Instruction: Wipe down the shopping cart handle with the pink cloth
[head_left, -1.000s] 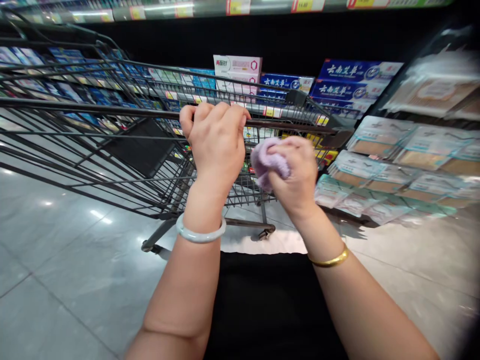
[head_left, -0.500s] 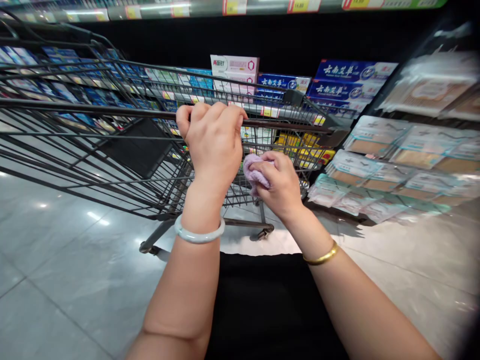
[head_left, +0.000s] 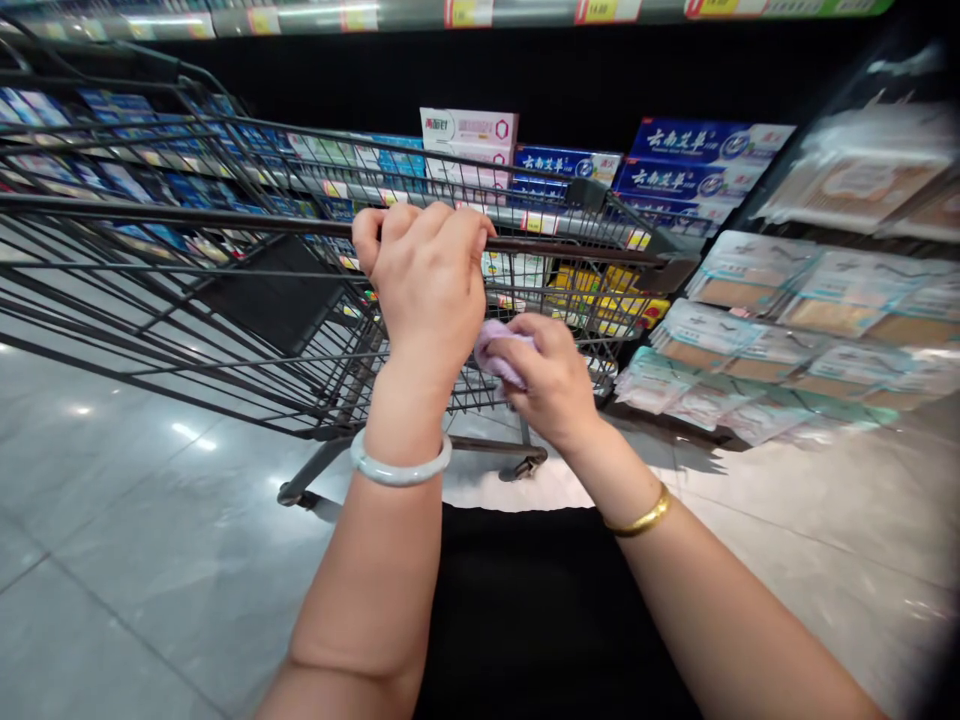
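My left hand (head_left: 427, 275) is wrapped over the dark top rail of a black wire shopping cart (head_left: 285, 295), knuckles up. A pale bangle (head_left: 400, 470) circles that wrist. Lower and to the right, my right hand (head_left: 551, 385) is closed on a bunched light-purple cloth (head_left: 501, 352). The cloth is against the wire side of the cart or just in front of it; I cannot tell which. Part of it is hidden by my fingers. On my right wrist is a gold bracelet (head_left: 643, 512).
Behind the cart runs a shelf with pink-and-white boxes (head_left: 469, 150) and blue boxes (head_left: 694, 165). At the right hang several clear packs (head_left: 817, 290). A cart wheel (head_left: 523, 464) rests on the grey tiled floor (head_left: 150, 560). Price tags line the shelf edge (head_left: 555, 12) above.
My right hand has moved slightly down and left with the purple cloth, nearer to my left wrist. My left hand keeps its hold on the cart rail.
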